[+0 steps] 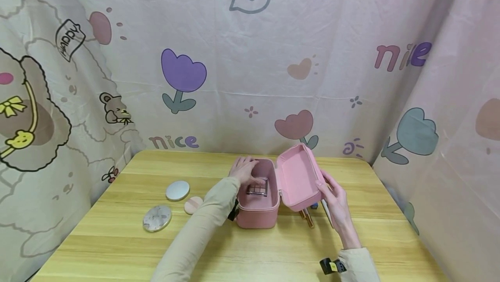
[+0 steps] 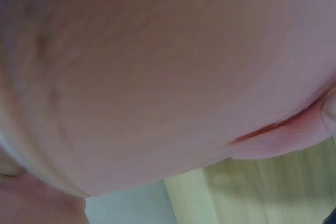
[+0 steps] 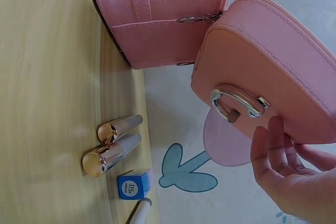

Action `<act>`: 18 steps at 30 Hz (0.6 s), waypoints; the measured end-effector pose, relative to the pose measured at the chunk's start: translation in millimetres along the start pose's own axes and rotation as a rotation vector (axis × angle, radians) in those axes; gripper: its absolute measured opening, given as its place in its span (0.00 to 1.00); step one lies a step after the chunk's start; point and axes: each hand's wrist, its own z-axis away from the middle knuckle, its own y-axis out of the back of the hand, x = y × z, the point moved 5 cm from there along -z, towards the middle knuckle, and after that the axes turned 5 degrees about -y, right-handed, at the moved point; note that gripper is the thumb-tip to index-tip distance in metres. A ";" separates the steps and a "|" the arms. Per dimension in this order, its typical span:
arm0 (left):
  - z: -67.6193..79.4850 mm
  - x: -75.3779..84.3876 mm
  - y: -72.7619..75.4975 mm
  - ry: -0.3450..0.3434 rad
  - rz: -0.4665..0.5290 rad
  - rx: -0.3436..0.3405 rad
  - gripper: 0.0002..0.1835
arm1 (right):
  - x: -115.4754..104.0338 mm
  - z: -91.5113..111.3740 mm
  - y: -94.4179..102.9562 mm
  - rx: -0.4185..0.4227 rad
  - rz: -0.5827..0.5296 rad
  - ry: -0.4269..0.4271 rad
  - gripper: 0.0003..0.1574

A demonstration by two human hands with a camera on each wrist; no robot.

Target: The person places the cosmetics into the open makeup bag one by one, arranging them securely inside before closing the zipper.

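A pink makeup case stands at the middle of the table, its lid swung out to the right. My left hand is over the case's left side, fingers extended towards the far rim and thumb near an eyeshadow palette inside. The left wrist view is mostly a blurred pink surface close to the camera. With thumb and fingers, my right hand holds the lid by its right edge. In the right wrist view, its fingers lie on the lid's outer face beside the metal-ended handle.
Left of the case lie a round silvery compact, a marbled round compact and a pale powder puff. Gold-capped tubes, a blue lipstick box and a white pen-like stick lie beneath the lid. A printed curtain hangs behind.
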 end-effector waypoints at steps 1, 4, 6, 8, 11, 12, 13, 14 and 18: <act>0.4 -0.4 0.1 -0.001 0.011 0.002 0.44 | 0.3 0.1 0.0 0.002 0.001 -0.001 0.36; 1.8 -1.8 1.4 -0.005 0.080 0.013 0.43 | 0.9 -0.1 -0.1 0.005 -0.001 -0.002 0.35; 1.6 -4.0 2.0 -0.014 0.135 0.038 0.42 | 0.8 -0.5 0.0 0.005 -0.001 -0.005 0.36; 1.5 -8.0 2.0 -0.018 0.204 0.066 0.42 | 0.8 -0.7 0.1 0.006 -0.003 -0.012 0.36; 1.9 -17.2 0.7 -0.021 0.309 0.116 0.42 | 0.9 -0.9 0.4 0.008 -0.004 -0.024 0.37; 2.5 -21.1 0.1 -0.019 0.349 0.132 0.41 | 0.9 -0.9 0.5 0.008 -0.005 -0.027 0.37; 4.6 -24.1 1.3 -0.019 0.385 0.146 0.41 | 0.9 -0.9 0.5 0.008 -0.006 -0.028 0.37; 6.4 -27.8 1.9 -0.021 0.418 0.162 0.40 | 0.9 -0.9 0.6 0.008 -0.006 -0.029 0.37; 14.3 -45.0 5.0 -0.040 0.521 0.204 0.38 | 0.8 -0.9 0.5 0.006 -0.009 -0.028 0.37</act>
